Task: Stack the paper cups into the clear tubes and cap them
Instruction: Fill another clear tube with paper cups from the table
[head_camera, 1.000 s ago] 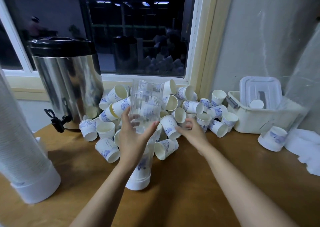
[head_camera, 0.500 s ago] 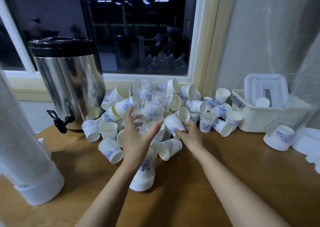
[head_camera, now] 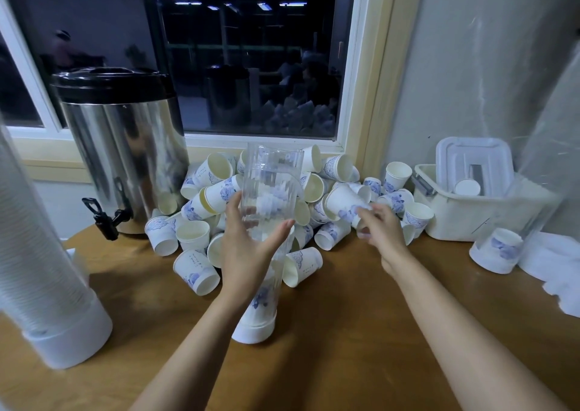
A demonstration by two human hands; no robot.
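A clear tube [head_camera: 271, 188] stands upright on the wooden table on a white base cap [head_camera: 253, 329], with a few cups stacked in its bottom. My left hand [head_camera: 248, 250] grips the tube at mid-height. My right hand [head_camera: 381, 233] holds a white paper cup with blue print [head_camera: 343, 205] lifted above the pile, its mouth turned toward the tube. Several loose paper cups [head_camera: 201, 235] lie heaped behind and beside the tube under the window.
A steel drinks urn [head_camera: 125, 156] with a black tap stands at the back left. A filled tube with a white cap [head_camera: 40, 285] leans at the left edge. At the right sit a white plastic bin [head_camera: 464, 219], another clear tube [head_camera: 514, 238] and white cloth.
My right hand reached into the pile, took hold of a cup and raised it. My left hand kept its hold on the tube.
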